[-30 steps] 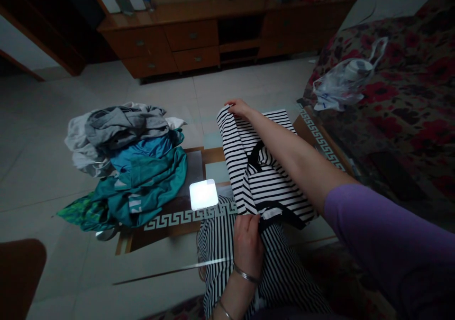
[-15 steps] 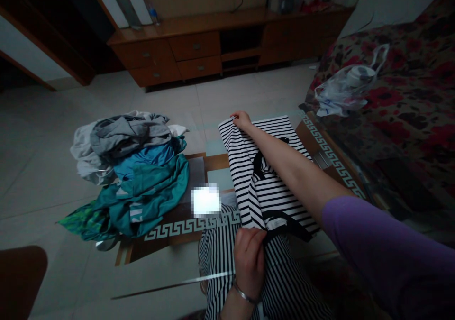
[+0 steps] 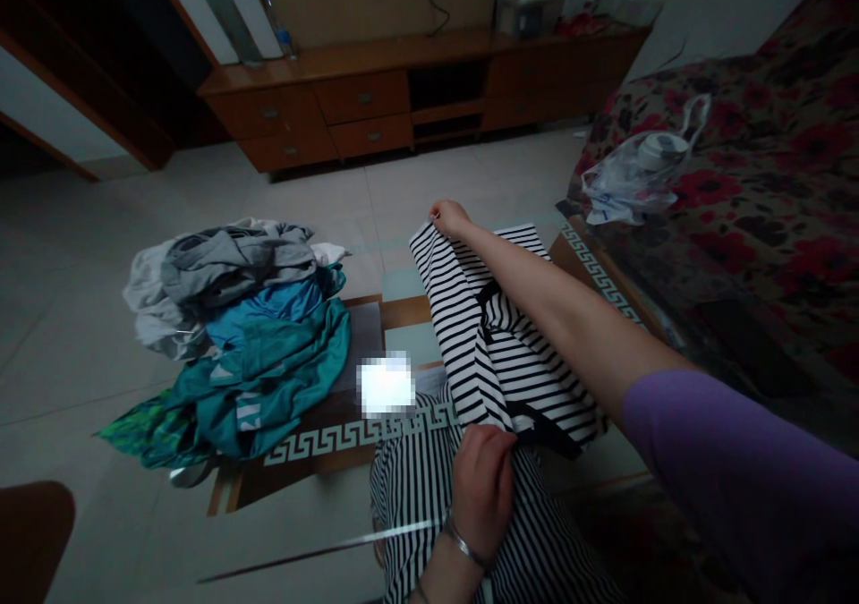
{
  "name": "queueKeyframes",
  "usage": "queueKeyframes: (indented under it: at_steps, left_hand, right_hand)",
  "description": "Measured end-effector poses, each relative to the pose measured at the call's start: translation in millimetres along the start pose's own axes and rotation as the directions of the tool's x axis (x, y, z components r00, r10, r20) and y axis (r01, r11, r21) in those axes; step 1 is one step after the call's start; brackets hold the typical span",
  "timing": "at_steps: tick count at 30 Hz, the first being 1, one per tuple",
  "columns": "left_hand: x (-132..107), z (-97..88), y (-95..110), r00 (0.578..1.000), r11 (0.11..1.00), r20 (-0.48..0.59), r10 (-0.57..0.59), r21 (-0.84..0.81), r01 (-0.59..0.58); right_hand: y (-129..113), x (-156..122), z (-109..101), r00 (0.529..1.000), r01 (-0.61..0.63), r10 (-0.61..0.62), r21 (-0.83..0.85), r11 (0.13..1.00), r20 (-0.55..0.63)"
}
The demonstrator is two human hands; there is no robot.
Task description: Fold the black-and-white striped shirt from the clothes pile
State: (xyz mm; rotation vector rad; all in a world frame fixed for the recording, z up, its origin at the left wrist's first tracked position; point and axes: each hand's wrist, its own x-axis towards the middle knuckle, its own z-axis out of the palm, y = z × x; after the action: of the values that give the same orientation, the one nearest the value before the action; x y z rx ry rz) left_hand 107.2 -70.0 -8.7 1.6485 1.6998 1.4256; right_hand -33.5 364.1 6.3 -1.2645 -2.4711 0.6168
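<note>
I had the striped shirt (image 3: 451, 304) by both ends of its turned-over strip: my right hand (image 3: 448, 218) pinched the far corner, fingertips closed on the cloth, and my left hand (image 3: 481, 474) gripped the near end, its fingers curled down around the fabric. Held at two points like that, the strip ran fairly straight between them, which I judge was why my hands were so far apart. The rest of the shirt lay on the glass-topped table (image 3: 315, 443), under my outstretched right forearm, with its dark trim bunched near the middle; the tabletop likely gave it a flat backing. The heap of clothes (image 3: 288, 380) sat to the left, well apart from the shirt, perhaps so that its loose folds stayed out of my way. A plastic bag (image 3: 621, 183) rested on the flowered sofa (image 3: 785, 192) to the right, beyond my reaching arm.
</note>
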Motion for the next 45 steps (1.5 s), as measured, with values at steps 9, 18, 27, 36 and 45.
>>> queueKeyframes:
  at_steps: [9,18,27,36,45]
  left_hand:
    - [15,11.8,-9,0.977,1.0,0.211,-0.007,0.017,0.003]
    - [39,9.7,-8,0.944,0.98,0.329,-0.027,0.195,-0.04]
    - [175,15.5,-68,0.956,0.638,0.076,-0.282,0.759,0.128]
    - [156,22.1,-95,0.96,0.642,0.104,-0.26,0.761,0.091]
    - [132,33.2,-18,0.974,0.672,0.061,-0.218,0.733,0.105]
  right_hand:
    - [47,-28,16,0.991,-0.127,0.122,-0.123,0.984,-0.05]
    - [48,-37,29,0.993,-0.028,0.013,-0.124,0.992,-0.119]
    - [50,-45,31,0.991,0.005,-0.024,-0.14,0.99,-0.131]
    - [49,-36,27,0.995,-0.043,0.036,-0.077,0.996,-0.092]
    - [35,-41,-2,0.99,-0.115,0.115,0.007,0.993,-0.076]
